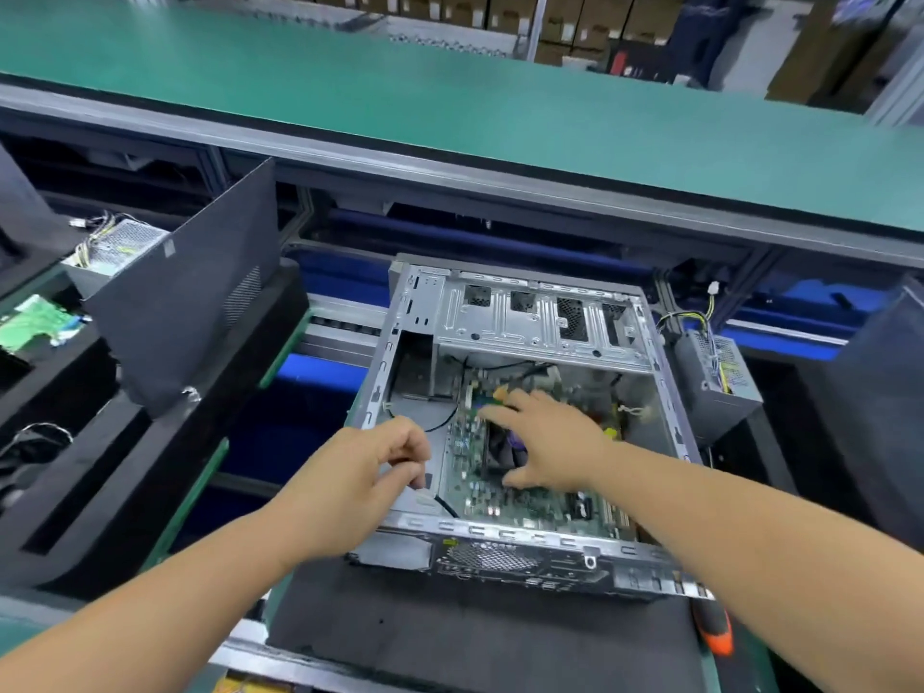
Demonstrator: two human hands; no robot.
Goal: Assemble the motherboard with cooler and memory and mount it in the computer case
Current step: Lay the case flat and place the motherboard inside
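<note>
An open grey metal computer case (540, 317) lies on its side on a dark foam mat. A green motherboard (480, 472) sits inside it, its cooler mostly hidden under my right hand. My right hand (545, 437) is spread flat over the board, fingers reaching to its far left part, thumb down on the board. At the case's left wall, my left hand (370, 472) has curled fingers and seems to pinch a thin black cable (440, 502); the blur hides the exact grip.
A power supply (715, 377) with loose wires stands right of the case. An orange-handled screwdriver (715, 627) lies at the front right. A black side panel (200, 292) leans at the left, with another power supply (115, 247) and green board (35, 322) behind it. A green conveyor (450, 102) runs across the back.
</note>
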